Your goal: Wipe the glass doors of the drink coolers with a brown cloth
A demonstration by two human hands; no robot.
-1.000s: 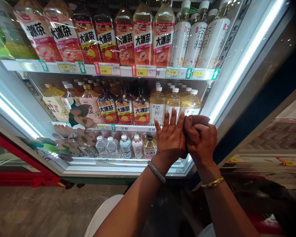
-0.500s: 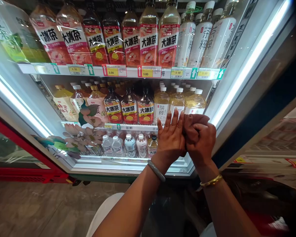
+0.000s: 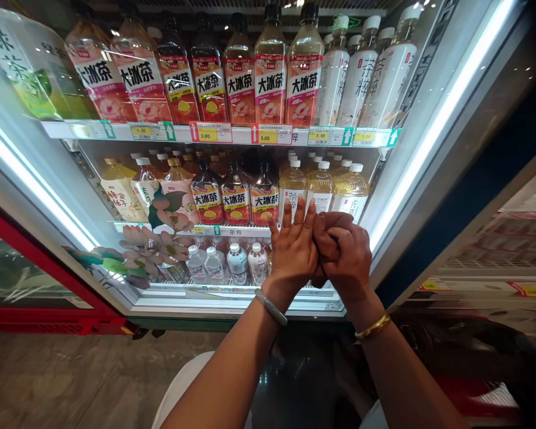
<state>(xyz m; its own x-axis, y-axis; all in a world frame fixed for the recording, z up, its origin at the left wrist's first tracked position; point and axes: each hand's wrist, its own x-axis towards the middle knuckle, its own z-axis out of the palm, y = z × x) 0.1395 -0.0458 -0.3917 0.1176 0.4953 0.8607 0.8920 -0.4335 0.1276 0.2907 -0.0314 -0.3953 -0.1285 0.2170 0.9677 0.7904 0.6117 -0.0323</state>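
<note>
My left hand (image 3: 296, 245) is raised in front of the lit drinks fridge, its back toward me and its fingers stretched upward and apart. It holds nothing that I can see. A grey bangle (image 3: 271, 308) circles that wrist. Pressed close against its right side, my right hand (image 3: 349, 253) is curled into a fist; the left thumb is hidden there, and what the fist encloses, if anything, does not show. The right wrist wears a gold bracelet (image 3: 373, 328). Just behind the fingertips stand pale tea bottles with white caps (image 3: 320, 186) on the middle shelf.
Large iced tea bottles (image 3: 270, 83) line the top shelf above price tags (image 3: 268, 136). Smaller bottles (image 3: 237, 265) stand low down. Flower decals (image 3: 161, 247) cover the lower left. A red-framed cabinet (image 3: 49, 292) adjoins at left; more shelving (image 3: 482, 256) is at right.
Both hands have shifted slightly left together in the view, with the same pose. The camera view has moved a little, showing more of the top shelf.
</note>
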